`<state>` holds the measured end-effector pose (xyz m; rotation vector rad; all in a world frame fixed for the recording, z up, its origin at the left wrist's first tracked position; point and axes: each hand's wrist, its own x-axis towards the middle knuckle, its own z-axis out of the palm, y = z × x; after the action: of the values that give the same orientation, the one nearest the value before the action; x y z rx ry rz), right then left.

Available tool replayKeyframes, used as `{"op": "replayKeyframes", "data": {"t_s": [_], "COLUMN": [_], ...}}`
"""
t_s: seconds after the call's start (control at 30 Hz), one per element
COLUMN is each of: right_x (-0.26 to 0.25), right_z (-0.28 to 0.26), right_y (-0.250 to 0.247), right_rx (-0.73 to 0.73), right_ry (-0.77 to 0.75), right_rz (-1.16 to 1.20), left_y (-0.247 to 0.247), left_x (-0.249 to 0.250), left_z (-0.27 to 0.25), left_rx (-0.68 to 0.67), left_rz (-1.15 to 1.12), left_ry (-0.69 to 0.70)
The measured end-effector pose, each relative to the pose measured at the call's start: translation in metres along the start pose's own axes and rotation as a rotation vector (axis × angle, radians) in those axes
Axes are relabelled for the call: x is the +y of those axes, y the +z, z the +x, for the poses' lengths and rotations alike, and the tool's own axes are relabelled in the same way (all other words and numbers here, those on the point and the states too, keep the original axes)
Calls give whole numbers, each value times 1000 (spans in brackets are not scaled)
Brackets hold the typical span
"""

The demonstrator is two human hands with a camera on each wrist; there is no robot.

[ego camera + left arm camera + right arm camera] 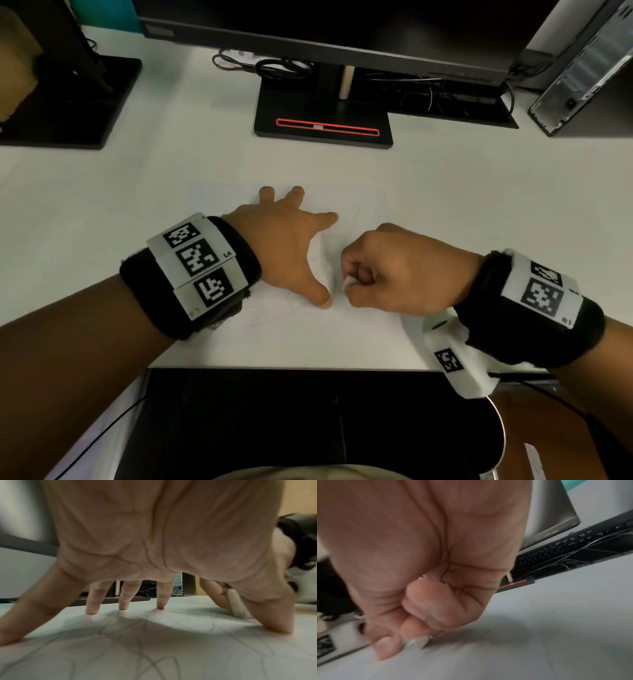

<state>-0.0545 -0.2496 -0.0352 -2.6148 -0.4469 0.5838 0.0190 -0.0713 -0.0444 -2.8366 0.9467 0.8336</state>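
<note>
While left hand (284, 246) splays flat on scribbled paper (226, 202), right hand (394, 270) pinches eraser (349, 282); monitor stand (323, 116) beyond, well apart.

light: dim, overhead | shadows: soft | wrist views: blurred | edges: distorted

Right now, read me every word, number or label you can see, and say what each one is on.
"L4": left wristband, near its hand-side edge.
"R1", small and not certain: right wristband, lower edge.
Code squares on both wristbands: patterns, no words.
Keyboard keys: too blurred.
Tower labels: too small.
Paper: scribbles only, no words.
Eraser in right hand: no print visible.
</note>
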Motion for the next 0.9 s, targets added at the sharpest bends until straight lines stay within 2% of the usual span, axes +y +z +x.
{"op": "replayKeyframes", "data": {"t_s": [0.1,0.27,0.37,0.43,0.57,0.73,0.83,0.9], "right_x": [-7,11,3,5,19,7,15,11], "right_z": [-4,6,2,1,10,8,11,11], "right_y": [3,-9,-1,-3,-16,-9,-16,-13], "right_rx": [-86,92,17,-28,142,-22,64,83], "right_ry": [-20,115,80,110,216,178,239,224], "right_rz": [34,13,53,81,87,137,159,146], "left_y": [-1,-1,-1,-2,-2,-1,-2,-3], "left_x": [1,2,2,2,2,1,2,3], "left_z": [0,-2,-3,-3,-3,-3,-4,-4], "left_rx": [-4,-9,-6,-7,-17,-14,-22,-30], "left_rz": [-1,6,6,4,2,-1,4,3], "left_ry": [-7,-12,-12,-13,-21,-20,-23,-24]}}
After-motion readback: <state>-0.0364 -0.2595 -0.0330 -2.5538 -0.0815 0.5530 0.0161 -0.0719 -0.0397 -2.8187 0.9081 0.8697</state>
